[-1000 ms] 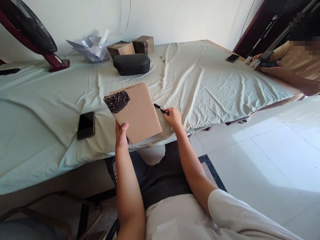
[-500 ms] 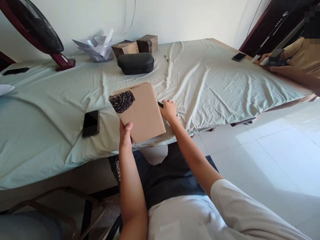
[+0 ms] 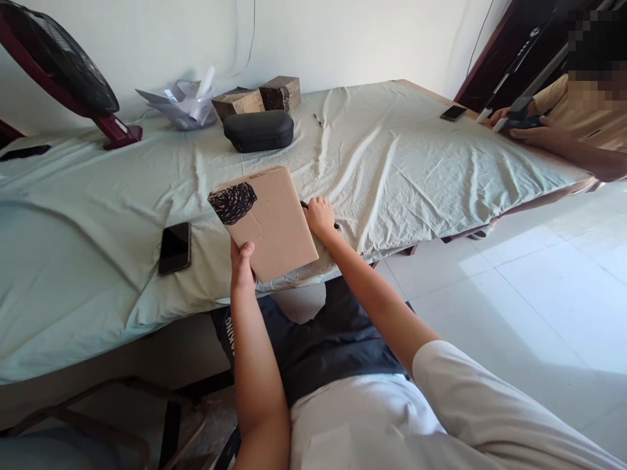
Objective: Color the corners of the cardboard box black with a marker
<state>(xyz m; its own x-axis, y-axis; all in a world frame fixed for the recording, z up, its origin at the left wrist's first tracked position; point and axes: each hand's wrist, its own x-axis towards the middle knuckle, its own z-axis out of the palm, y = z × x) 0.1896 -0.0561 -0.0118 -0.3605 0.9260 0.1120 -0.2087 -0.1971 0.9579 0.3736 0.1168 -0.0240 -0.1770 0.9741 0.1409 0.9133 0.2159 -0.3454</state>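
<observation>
My left hand (image 3: 241, 264) grips a cardboard box (image 3: 274, 225) by its lower left corner, thumb on the front face and the other fingers hidden behind. The box is tilted up above the cloth, with dense black scribble covering its upper left corner. Just right of the box, my right hand (image 3: 321, 215) is closed round a slim black marker (image 3: 336, 226); its ends stick out on both sides of the fist. A dark phone (image 3: 175, 249) lies on the cloth to the left of my left hand.
A wrinkled pale green cloth (image 3: 98, 274) covers the table. Toward the wall stand a black case (image 3: 258, 130), scribbled boxes (image 3: 280, 93), a clear plastic basket (image 3: 189, 112) and a fan (image 3: 120, 130). A small pen-like item (image 3: 318, 119) and another phone (image 3: 453, 113) lie farther right, near a seated person (image 3: 582, 130).
The whole view has shifted slightly. My right hand has turned a little, and more of the marker shows behind its fist. My left hand keeps its hold on the box.
</observation>
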